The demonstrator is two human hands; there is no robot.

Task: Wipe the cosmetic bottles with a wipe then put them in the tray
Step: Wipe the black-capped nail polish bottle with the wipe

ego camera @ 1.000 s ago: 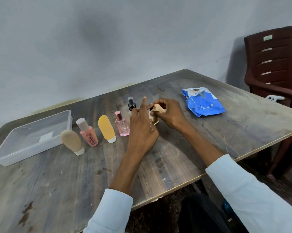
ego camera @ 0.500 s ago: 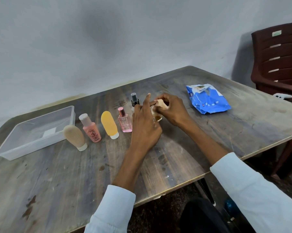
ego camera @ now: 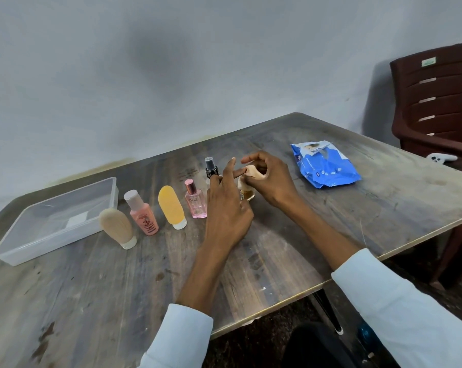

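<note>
Between my hands stands a small amber bottle (ego camera: 247, 195), mostly hidden. My right hand (ego camera: 271, 180) pinches a crumpled beige wipe (ego camera: 252, 173) against its top. My left hand (ego camera: 226, 208) holds the bottle from the left, index finger raised and middle finger touching the wipe. To the left a row stands on the table: a black spray bottle (ego camera: 211, 168), a pink perfume bottle (ego camera: 195, 203), a yellow tube (ego camera: 171, 205), a pink bottle with a white cap (ego camera: 143, 214) and a beige tube (ego camera: 116, 226). The clear plastic tray (ego camera: 17, 254) lies at the far left, holding no bottles.
A blue pack of wipes (ego camera: 325, 166) lies on the wooden table (ego camera: 118, 301) to the right of my hands. A dark brown plastic chair (ego camera: 437, 102) stands past the table's right corner, with a small white object (ego camera: 441, 158) on its seat.
My right hand has shifted the wipe slightly over the top of the small bottle. My left hand stays on the bottle, and the row of bottles has not moved.
</note>
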